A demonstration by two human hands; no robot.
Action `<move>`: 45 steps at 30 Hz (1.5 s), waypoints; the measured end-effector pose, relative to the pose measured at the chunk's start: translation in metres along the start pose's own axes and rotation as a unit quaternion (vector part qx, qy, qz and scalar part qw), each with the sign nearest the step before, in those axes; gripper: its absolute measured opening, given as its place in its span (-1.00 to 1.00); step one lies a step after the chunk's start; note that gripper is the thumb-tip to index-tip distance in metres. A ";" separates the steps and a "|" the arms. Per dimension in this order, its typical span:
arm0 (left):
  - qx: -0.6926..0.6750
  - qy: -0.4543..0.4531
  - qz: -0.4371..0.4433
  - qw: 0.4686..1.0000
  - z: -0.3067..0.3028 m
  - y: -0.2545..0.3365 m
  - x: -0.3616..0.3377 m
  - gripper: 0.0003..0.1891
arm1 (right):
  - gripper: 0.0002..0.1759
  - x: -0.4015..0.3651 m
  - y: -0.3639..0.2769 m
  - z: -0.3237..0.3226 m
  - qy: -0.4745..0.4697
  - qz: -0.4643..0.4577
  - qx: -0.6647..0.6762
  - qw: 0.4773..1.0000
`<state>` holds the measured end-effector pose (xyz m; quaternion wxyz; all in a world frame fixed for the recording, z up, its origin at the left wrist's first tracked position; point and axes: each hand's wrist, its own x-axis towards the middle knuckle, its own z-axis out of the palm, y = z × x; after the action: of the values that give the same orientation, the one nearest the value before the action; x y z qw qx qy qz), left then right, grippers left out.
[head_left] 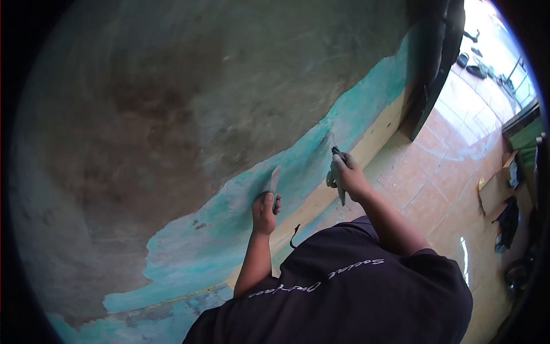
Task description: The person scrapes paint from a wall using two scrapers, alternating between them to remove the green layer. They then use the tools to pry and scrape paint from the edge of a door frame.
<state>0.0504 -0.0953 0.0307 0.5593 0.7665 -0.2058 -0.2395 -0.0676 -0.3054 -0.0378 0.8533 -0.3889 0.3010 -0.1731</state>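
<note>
My left hand (pixel 265 211) is closed around the handle of a scraper (pixel 275 180), whose pale blade points up against the turquoise part of the wall (pixel 229 203). To its right, my right hand (pixel 347 175) grips a dark-handled tool (pixel 341 186); its far end is hard to make out near the wall. Bare grey-brown plaster (pixel 160 114) covers the wall above the turquoise layer, with a ragged edge between them.
A cream band (pixel 321 202) runs along the wall's base beside the tiled floor (pixel 421 183). A dark door edge (pixel 438 80) stands at the upper right. Shoes (pixel 476 71) lie beyond it. Cardboard (pixel 495 192) and dark cloth (pixel 507 221) are at the right.
</note>
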 end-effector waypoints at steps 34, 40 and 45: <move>0.081 0.105 0.057 0.990 0.021 -0.018 0.005 -0.53 | -0.59 0.022 -0.035 -0.016 -0.057 -0.008 -0.028 0.998; 0.079 0.106 0.056 0.990 0.019 -0.018 0.005 -0.52 | -0.52 0.051 -0.041 -0.032 0.001 -0.091 0.015 0.996; 0.084 0.108 0.064 0.989 0.021 -0.019 0.005 -0.52 | -0.23 0.052 -0.069 -0.043 0.065 -0.134 -0.032 0.988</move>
<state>0.0433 -0.1085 0.0061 0.5257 0.8174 -0.2127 -0.1011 -0.0598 -0.4015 -0.0265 0.7884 -0.4407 0.3060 -0.3011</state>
